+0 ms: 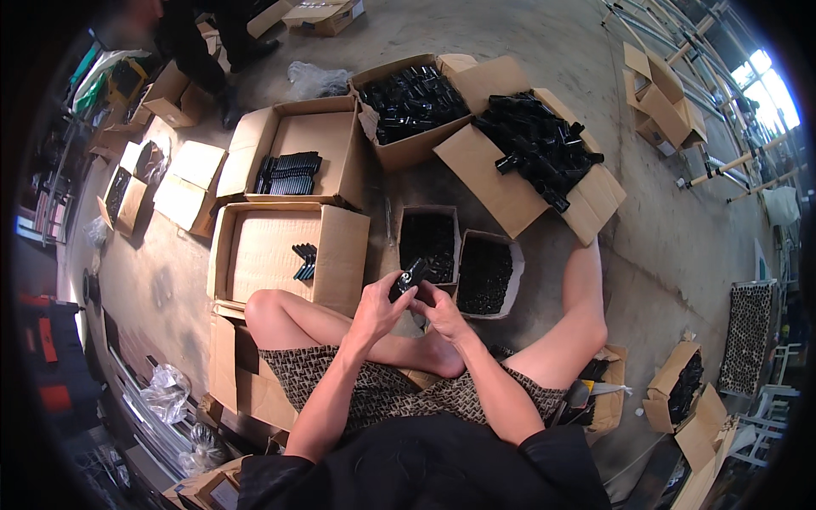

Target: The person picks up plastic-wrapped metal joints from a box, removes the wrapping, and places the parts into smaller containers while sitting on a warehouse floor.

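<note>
A shiny black tubular part (pixel 412 274) is held up in front of me, tilted, between both hands. My left hand (pixel 380 303) is closed around its left side. The fingers of my right hand (pixel 440 311) pinch its lower end. Just beyond and below the part stand two small open boxes of small black pieces, a left one (pixel 456 223) and a right one (pixel 513 285). To the left, a large carton (pixel 276 228) holds a few black parts (pixel 304 262) laid in a neat stack. The carton behind it (pixel 319 136) contains a longer row of similar parts (pixel 289 173).
Ahead stands a carton full of loose black parts (pixel 412 102); right of it, an opened carton bears a heap of black tubular parts (pixel 540 144). My bent legs flank the small boxes. Another person (pixel 191 42) stands at the far left. Metal racks (pixel 693 76) rise at the right.
</note>
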`<state>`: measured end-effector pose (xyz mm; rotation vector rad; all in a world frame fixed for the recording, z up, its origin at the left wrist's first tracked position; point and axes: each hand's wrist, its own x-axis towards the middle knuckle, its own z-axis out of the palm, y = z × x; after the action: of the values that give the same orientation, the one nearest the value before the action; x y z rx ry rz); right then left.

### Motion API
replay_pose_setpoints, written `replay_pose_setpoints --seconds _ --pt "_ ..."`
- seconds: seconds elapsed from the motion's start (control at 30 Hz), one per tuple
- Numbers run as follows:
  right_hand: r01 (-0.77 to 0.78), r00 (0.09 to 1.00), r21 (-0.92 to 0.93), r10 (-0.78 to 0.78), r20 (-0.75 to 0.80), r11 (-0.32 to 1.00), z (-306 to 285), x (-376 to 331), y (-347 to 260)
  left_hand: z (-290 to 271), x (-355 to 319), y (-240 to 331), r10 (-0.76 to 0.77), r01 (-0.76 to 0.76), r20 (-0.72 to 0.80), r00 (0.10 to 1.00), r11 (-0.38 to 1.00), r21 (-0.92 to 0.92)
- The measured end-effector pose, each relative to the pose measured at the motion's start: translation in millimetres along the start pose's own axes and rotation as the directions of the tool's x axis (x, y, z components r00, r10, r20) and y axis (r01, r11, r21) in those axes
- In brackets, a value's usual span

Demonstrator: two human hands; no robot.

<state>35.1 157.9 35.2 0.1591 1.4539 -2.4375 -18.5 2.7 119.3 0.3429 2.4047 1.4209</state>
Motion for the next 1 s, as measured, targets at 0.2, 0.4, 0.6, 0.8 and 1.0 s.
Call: replay_pose_setpoints --seconds 0.2,0.4,0.6,0.8,1.0 --pt "0.013 1.0 0.057 -0.011 -0.024 0.998 -8.9 -3.4 -13.4 -17.0 1.2 8.2 0.169 -0.136 -0.103 0.98 0.954 0.268" --pt "0.02 1.0 0.064 -0.022 0.019 0.998 -9.1 -6.3 -20.1 -20.6 -7.3 20.5 0.248 -0.211 -0.07 0.966 0.917 0.339" --pt "0.059 0.997 0.004 -0.059 0.043 0.998 -3.1 -6.8 -21.6 -8.0 -11.6 22.3 0.34 -0.307 -0.031 0.94 0.88 0.364" --pt "0.075 0.996 -0.017 -0.074 0.045 0.997 -0.9 -6.7 -18.7 -3.5 -13.8 18.7 0.307 -0.28 -0.018 0.952 0.89 0.359" --pt "0.043 0.996 -0.092 -0.036 0.075 0.995 -1.7 -8.0 -17.4 -2.8 -15.7 5.0 0.323 -0.288 -0.065 0.944 0.905 0.312"
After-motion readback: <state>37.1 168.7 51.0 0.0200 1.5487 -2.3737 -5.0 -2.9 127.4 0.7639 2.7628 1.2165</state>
